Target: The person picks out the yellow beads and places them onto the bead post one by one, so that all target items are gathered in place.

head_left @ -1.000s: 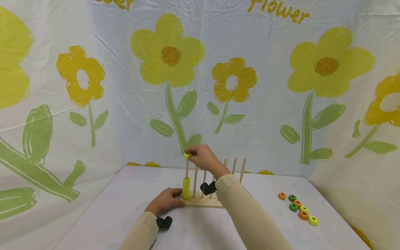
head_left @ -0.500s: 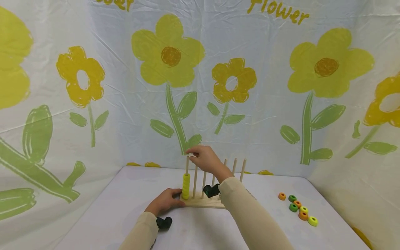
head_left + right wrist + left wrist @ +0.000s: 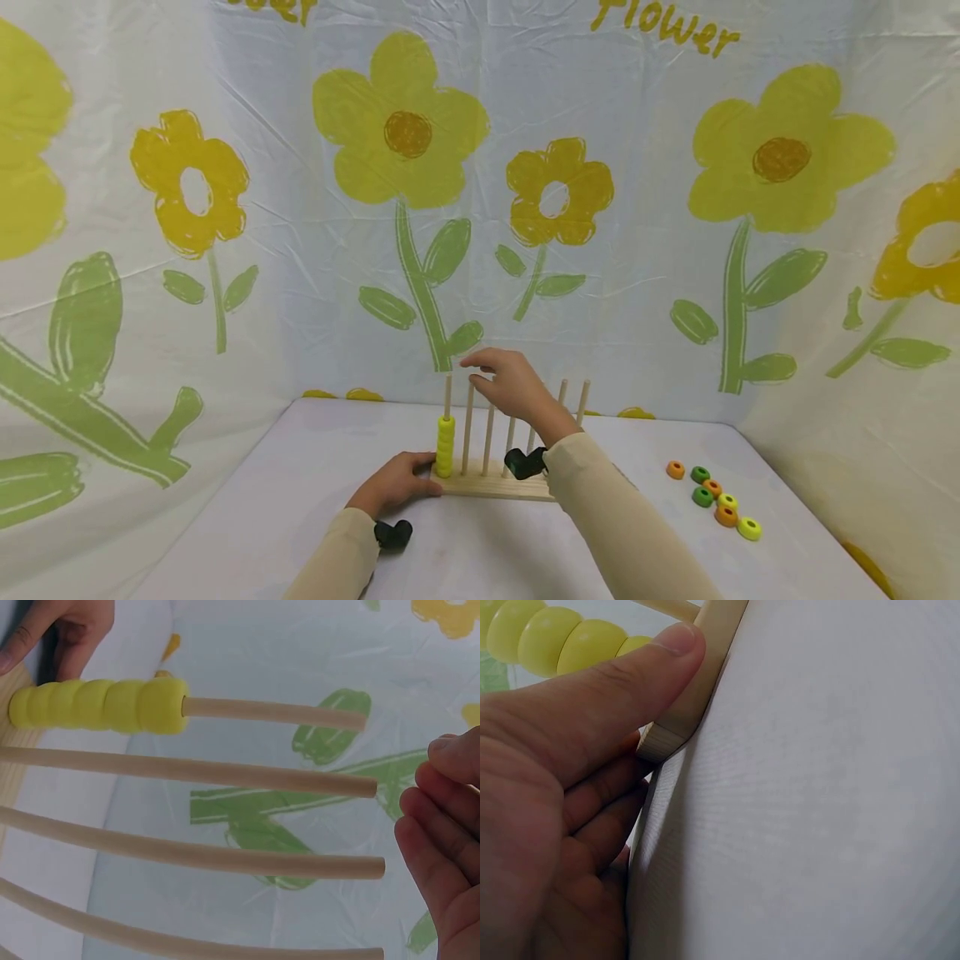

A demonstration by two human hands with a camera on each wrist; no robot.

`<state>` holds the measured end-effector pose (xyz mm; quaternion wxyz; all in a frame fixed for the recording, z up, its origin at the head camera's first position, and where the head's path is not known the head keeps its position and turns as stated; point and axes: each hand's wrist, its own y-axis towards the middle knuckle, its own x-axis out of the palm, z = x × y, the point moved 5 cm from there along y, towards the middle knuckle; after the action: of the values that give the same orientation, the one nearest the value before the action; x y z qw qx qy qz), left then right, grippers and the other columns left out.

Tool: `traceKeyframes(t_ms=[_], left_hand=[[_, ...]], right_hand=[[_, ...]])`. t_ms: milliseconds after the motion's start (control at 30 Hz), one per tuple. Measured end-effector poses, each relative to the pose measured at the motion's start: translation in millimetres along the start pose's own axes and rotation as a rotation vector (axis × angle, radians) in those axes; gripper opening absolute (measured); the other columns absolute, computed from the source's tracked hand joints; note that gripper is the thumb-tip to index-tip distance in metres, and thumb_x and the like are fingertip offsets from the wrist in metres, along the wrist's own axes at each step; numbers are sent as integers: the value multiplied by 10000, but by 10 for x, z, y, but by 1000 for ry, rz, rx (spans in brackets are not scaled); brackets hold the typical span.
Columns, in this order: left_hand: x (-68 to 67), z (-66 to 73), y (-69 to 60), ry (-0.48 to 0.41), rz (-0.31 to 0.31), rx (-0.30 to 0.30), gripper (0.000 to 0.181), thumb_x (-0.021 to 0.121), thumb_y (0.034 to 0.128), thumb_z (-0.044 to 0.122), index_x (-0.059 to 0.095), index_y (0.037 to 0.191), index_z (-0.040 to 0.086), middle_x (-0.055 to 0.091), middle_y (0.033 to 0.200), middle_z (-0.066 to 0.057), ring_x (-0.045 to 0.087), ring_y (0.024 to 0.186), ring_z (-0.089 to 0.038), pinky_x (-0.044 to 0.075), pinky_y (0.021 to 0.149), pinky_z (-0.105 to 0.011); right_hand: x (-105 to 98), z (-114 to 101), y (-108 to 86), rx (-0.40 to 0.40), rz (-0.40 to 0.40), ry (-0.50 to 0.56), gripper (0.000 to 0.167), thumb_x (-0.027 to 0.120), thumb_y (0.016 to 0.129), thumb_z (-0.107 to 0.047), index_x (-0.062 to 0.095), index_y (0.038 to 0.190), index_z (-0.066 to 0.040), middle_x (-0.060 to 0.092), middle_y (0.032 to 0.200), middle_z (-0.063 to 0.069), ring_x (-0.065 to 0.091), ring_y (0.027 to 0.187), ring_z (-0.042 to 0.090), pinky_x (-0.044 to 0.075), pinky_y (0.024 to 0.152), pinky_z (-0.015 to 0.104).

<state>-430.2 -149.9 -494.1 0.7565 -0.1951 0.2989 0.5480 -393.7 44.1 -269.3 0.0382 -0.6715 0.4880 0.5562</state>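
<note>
A wooden peg rack (image 3: 495,487) with several upright pegs stands on the table. Its leftmost peg carries a stack of several yellow beads (image 3: 446,447), the bare peg tip showing above them. My left hand (image 3: 397,483) grips the left end of the base; in the left wrist view its thumb (image 3: 641,679) lies on the wood beside the beads, the fingers behind the end. Above the pegs, my right hand (image 3: 512,385) holds nothing and touches no peg. In the right wrist view its loosely bent fingers (image 3: 442,825) are just beyond the peg tips.
Several loose beads lie at the right of the table: orange (image 3: 676,470), green (image 3: 701,474) and yellow (image 3: 749,528). A flower-printed cloth (image 3: 637,317) hangs behind the table (image 3: 300,467) and along its sides. My right forearm covers part of the rack's right side.
My right hand let go of a yellow bead at the top of the leftmost peg; the bead dropped onto the stack. The hand then moved right. My left hand stayed on the base.
</note>
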Motion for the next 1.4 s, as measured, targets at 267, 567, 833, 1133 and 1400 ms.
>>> traceKeyframes(t_ms=[267, 567, 833, 1133, 1400], left_hand=[[7, -25, 7, 6, 4, -10, 774, 803, 735, 479, 555, 1375, 119, 529, 1428, -119, 410, 1377, -367, 321, 1115, -583], [-1, -2, 3, 12, 10, -21, 782, 804, 738, 471, 545, 1383, 113, 521, 1432, -137, 405, 1376, -382, 321, 1109, -595], [7, -2, -10, 15, 9, -34, 778, 804, 739, 472, 547, 1380, 113, 524, 1429, -134, 405, 1374, -388, 325, 1100, -603], [4, -10, -8, -4, 5, -57, 790, 809, 733, 467, 541, 1386, 113, 512, 1443, -128, 391, 1386, -383, 313, 1110, -600], [3, 2, -15, 3, 3, -50, 792, 807, 729, 479, 544, 1385, 121, 511, 1443, -129, 384, 1387, -391, 311, 1106, -606]], right_hand=[[-122, 5, -140, -25, 42, 2, 259, 629, 939, -126, 681, 1193, -121, 668, 1236, 49, 643, 1132, 256, 539, 948, 392], [-260, 18, -312, -30, 83, -13, 248, 640, 935, -143, 689, 1178, -145, 676, 1219, 33, 654, 1107, 245, 548, 926, 403], [-370, 69, -503, -34, 103, -31, 254, 651, 928, -153, 688, 1179, -148, 679, 1212, 24, 658, 1078, 239, 549, 906, 423], [-464, 220, -752, 9, 102, -48, 274, 656, 929, -197, 682, 1201, -175, 675, 1213, -2, 653, 1047, 224, 545, 853, 420], [-504, 411, -979, 49, 111, -24, 272, 668, 921, -210, 691, 1188, -164, 686, 1201, 17, 650, 1108, 261, 558, 886, 434]])
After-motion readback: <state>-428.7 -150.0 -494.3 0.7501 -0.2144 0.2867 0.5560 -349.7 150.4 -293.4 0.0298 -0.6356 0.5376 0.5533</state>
